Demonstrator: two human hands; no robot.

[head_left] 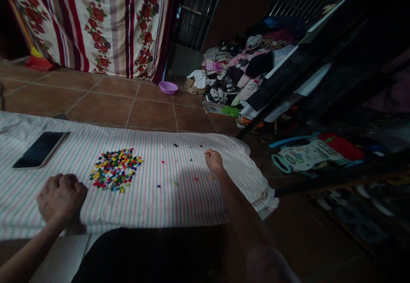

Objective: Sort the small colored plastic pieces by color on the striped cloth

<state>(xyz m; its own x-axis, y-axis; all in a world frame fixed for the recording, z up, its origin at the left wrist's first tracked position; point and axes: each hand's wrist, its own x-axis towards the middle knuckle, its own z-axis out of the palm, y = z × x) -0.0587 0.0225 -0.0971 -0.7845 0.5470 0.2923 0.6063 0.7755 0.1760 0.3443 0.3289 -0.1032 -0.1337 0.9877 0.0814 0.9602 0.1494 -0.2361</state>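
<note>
My right hand (214,160) is at the right part of the striped cloth, thumb and fingers pinched together at a small brownish cube (208,154). Near it, small coloured cubes lie spaced apart in loose rows, among them a yellow cube (211,177), an orange-red cube (196,179), a dark green cube (191,160) and a purple cube (159,186). A heap of many-coloured cubes (115,170) lies to the left of these rows. Left of the heap, my left hand (60,195) rests on the cloth with its fingers curled in; its palm is hidden.
A phone (40,150) lies on the striped cloth (160,208) at the left. Beyond is a tiled floor (105,99) with a purple basin (168,88). Piled clothes (240,69) and a dark frame (265,116) stand at the right. A floral curtain (112,22) hangs behind.
</note>
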